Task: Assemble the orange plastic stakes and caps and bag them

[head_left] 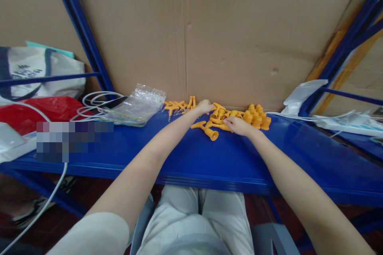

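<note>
My left hand reaches to the back of the blue table, its fingers curled at an orange plastic part in the pile. Nearer to me and to the right, my right hand has thumb and fingers closed on another orange plastic part. Just in front of both hands lies a loose orange piece with a wide, hollow end. To the right, several orange cup-shaped parts stand grouped closely. Behind my left forearm lie thin orange pieces with small metal screws around them.
The blue table ends at a tall cardboard sheet at the back. On the left are clear plastic bags, white cables and a red bag. Blue posts rise at both sides. A power strip lies far right.
</note>
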Demonstrator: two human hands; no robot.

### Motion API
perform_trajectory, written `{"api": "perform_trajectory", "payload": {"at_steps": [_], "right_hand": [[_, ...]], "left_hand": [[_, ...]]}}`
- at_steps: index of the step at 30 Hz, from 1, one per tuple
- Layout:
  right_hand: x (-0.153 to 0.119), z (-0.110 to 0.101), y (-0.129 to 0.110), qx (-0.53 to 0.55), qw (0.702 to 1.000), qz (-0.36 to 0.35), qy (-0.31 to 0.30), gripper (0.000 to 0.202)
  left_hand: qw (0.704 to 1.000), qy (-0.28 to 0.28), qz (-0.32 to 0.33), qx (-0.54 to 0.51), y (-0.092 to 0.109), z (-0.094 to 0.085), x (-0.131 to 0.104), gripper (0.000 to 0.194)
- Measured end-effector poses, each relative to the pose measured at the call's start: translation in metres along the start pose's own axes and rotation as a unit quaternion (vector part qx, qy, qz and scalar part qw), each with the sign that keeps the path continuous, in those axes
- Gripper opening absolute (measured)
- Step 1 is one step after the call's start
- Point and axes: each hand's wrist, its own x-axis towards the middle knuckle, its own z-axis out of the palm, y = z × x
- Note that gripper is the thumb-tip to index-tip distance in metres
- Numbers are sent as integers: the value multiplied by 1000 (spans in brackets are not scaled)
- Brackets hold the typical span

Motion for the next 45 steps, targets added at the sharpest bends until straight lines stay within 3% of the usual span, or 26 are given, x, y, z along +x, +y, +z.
{"api": "perform_trajectory", "payload": {"at_steps": [4,12,19,23,25,28,31,35,41,45], "right_hand": [[2,5,-1,52,998,15,-13,39],[6,10,1,73,997,8,7,37],[10,18,11,89,995,-13,39,32],[11,20,15,65,994,-28,85,25],[11,19,13,69,989,-29,130,23],[10,16,4,140,970,-62,187,34],[10,14,-10,258,940,-101,200,45],[11,13,-26,345,911,-115,195,43],[8,11,-30,335,914,-128,192,43],[7,9,-34,315,919,-114,207,34]], "left_hand": [[984,121,100,81,5,-2,-11,28],[932,173,244,205,0,-9,-34,27],[914,262,291,105,-22,-28,-51,19],[892,322,316,21,-37,-26,-64,18],[887,320,332,15,-42,-21,-67,17],[881,301,365,28,-46,-12,-68,18],[870,280,404,34,-45,-3,-68,25],[851,264,453,27,-38,6,-72,38],[841,256,473,52,-31,12,-81,34],[850,263,447,91,-27,9,-87,35]]}}
